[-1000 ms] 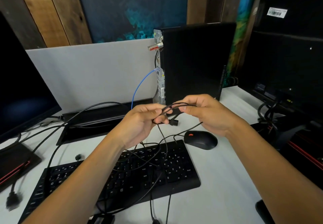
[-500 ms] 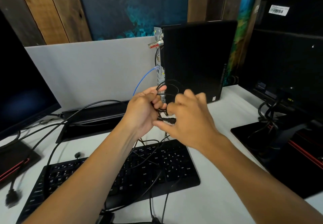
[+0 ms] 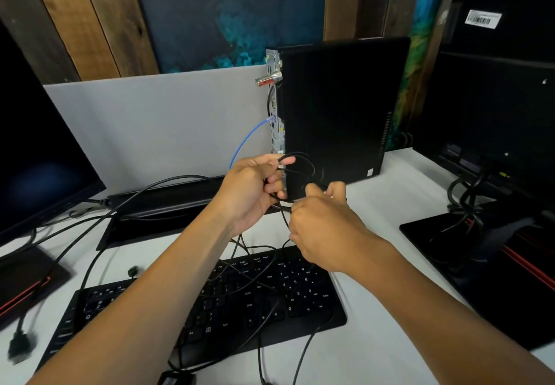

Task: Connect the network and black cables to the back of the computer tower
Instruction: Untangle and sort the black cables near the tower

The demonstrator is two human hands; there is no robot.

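Mid-frame, left hand (image 3: 252, 186) and right hand (image 3: 322, 231), forearms outstretched, each grip a looped black cable (image 3: 303, 164) between them, before the tower (image 3: 342, 108).

White desk (image 3: 360, 354), matte surface. Grey partition panel (image 3: 156, 126) stands upright along the desk's far edge. Behind it: vertical wood planks (image 3: 90, 24) on the left, a dark panel (image 3: 228, 15) with teal-blue patches in the middle, another plank (image 3: 339, 0) to its right, then a strip of green-yellow paint (image 3: 417, 54). Black slot tray (image 3: 168, 204) set in the desk at the partition's foot. Lighting dim and even; backdrop mostly in shadow.
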